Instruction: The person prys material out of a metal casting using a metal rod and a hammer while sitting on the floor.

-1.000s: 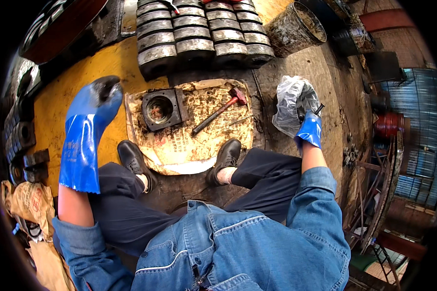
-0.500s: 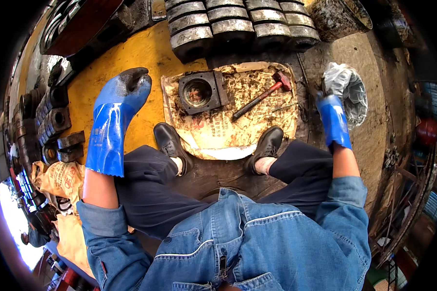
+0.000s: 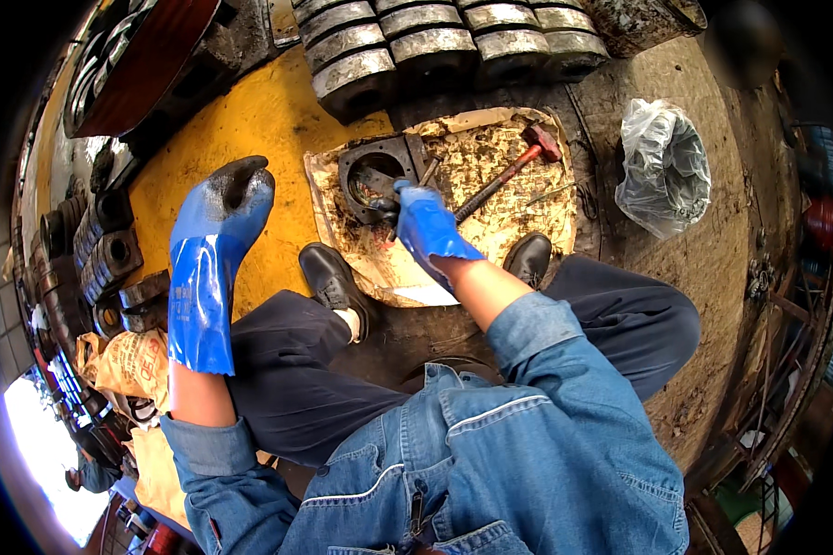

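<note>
A dark square metal block with a round bore (image 3: 350, 176) lies on a stained, oily paper sack (image 3: 509, 217) between my shoes. My right hand (image 3: 428, 222), in a blue rubber glove, has its fingers closed at the block's right side. A short metal piece (image 3: 431, 169) sticks out by its fingertips, but what the hand holds is mostly hidden. Inside the bore are reddish bits, partly covered. A red-headed hammer (image 3: 504, 178) rests on the sack just right of that hand. My left hand (image 3: 231, 199), its glove blackened at the fingers, hovers curled over the yellow floor plate; its contents are hidden.
Rows of stacked metal blocks (image 3: 435, 46) stand at the far side. A clear plastic bag (image 3: 662, 171) sits on the right, beneath a grimy bucket (image 3: 643, 23). More metal parts (image 3: 111, 250) and crumpled sacks (image 3: 134, 365) line the left. Metal racking (image 3: 787, 370) runs along the right edge.
My right hand has moved left from the plastic bag to the metal block, bringing a short metal piece with it. My left hand has shifted only slightly, still curled.
</note>
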The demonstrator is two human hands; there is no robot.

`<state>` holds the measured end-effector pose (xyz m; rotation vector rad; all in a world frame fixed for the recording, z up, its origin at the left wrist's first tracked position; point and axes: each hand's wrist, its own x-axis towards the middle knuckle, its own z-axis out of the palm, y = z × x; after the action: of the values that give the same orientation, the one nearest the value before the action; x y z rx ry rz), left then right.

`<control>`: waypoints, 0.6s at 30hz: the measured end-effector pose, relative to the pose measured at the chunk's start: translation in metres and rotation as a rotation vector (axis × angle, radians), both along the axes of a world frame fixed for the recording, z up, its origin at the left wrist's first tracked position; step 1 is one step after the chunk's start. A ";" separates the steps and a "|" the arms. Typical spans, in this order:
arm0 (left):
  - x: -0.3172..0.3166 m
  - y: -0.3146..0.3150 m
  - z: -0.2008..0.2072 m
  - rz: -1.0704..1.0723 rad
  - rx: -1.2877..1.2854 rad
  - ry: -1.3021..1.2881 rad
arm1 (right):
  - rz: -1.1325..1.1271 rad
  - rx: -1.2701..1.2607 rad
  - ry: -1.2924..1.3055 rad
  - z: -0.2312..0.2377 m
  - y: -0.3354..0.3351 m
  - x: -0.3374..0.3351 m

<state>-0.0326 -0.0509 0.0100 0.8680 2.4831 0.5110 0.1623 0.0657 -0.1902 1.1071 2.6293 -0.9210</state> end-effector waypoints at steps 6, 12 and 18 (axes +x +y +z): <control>0.013 0.005 0.012 0.035 0.004 -0.081 | -0.065 -0.226 0.046 -0.007 -0.001 0.000; 0.010 -0.002 0.010 0.017 0.068 -0.080 | 0.333 0.118 0.020 -0.036 0.000 0.000; 0.012 -0.003 0.015 0.026 0.065 -0.079 | 0.491 0.198 -0.075 0.003 0.022 -0.005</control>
<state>-0.0205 -0.0538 0.0250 0.8242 2.4206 0.6262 0.1570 0.0877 -0.1869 0.4662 2.7750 -0.5171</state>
